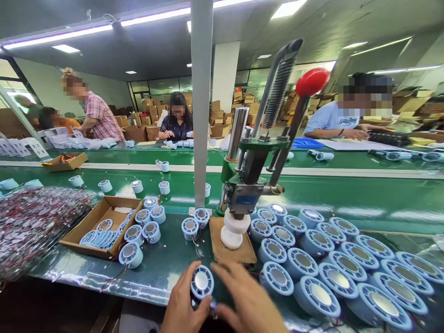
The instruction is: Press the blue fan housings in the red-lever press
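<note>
A round light-blue part with a silver disc [201,281] is held upright between the thumb and fingers of my left hand [185,300], near the table's front edge. My right hand [248,296] is just right of it, slightly blurred, with fingers spread and nothing seen in its grasp. Some small thing by my right thumb is too blurred to name. Beyond my hands stands a hand press [244,194] with a red knob [312,82]. Its white round head sits above a white holder [231,238] on a cardboard piece [217,245].
Many blue round parts [317,296] fill the right side. At left are a cardboard box [71,238] of blue rings, several wired parts [131,254] and a heap of wired pieces [38,226]. A grey post [200,101] stands behind; people work across the green belt [347,189].
</note>
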Demonstrator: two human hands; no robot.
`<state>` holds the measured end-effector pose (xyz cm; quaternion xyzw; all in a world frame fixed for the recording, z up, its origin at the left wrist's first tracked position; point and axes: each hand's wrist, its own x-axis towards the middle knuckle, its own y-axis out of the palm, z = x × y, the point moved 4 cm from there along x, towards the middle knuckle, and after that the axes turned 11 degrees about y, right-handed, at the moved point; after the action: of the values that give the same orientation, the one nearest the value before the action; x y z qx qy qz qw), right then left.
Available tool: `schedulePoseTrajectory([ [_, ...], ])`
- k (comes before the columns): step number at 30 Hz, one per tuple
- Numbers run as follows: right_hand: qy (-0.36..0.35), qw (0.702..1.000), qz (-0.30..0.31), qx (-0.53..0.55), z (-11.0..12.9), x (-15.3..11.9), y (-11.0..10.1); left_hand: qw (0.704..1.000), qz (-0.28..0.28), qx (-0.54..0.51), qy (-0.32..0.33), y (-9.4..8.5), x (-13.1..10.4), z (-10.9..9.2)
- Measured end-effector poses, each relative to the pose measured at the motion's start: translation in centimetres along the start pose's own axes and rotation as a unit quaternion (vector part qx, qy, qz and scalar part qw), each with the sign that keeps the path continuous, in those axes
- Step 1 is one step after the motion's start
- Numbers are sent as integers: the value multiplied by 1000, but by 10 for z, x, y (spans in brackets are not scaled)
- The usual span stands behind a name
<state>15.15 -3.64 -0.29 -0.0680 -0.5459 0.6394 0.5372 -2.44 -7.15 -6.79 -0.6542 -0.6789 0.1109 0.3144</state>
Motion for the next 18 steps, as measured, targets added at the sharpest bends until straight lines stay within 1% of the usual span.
schedulePoseTrajectory([
  [1, -12, 999, -31, -20, 0, 20, -39, 1000, 4, -2, -22, -4, 7, -5],
  [3, -20, 986, -158, -51, 3, 70, -124, 999, 8, -10, -41, -14, 30, -20],
  [4, -31, 971, -227, -61, 7, 98, -164, 999, 6, -17, -35, -19, 44, -30],
  [5, -26, 953, -294, -64, 9, 127, -199, 999, 0, -25, -22, -23, 60, -39],
  [6, 1, 940, -337, -64, 9, 156, -226, 999, -8, -34, -8, -24, 76, -47],
  [7, 30, 934, -354, -40, 6, 183, -245, 999, -16, -42, 6, -24, 92, -54],
  [8, 66, 934, -350, 0, 0, 209, -255, 998, -19, -51, 18, -20, 107, -58],
  [9, 98, 937, -330, 54, -7, 230, -258, 997, -18, -67, 29, -14, 121, -60],
  [10, 117, 939, -304, 115, -15, 247, -256, 995, -11, -91, 39, -6, 132, -61],
  [12, 113, 933, -266, 214, -28, 268, -244, 985, 10, -161, 54, 13, 148, -60],
  [15, 79, 921, -269, 269, -36, 278, -234, 964, 37, -257, 62, 34, 158, -54],
  [17, 103, 915, -272, 279, -34, 274, -237, 956, 59, -282, 62, 41, 158, -50],
  [18, 115, 912, -273, 283, -30, 266, -241, 955, 63, -283, 63, 42, 157, -48],
])
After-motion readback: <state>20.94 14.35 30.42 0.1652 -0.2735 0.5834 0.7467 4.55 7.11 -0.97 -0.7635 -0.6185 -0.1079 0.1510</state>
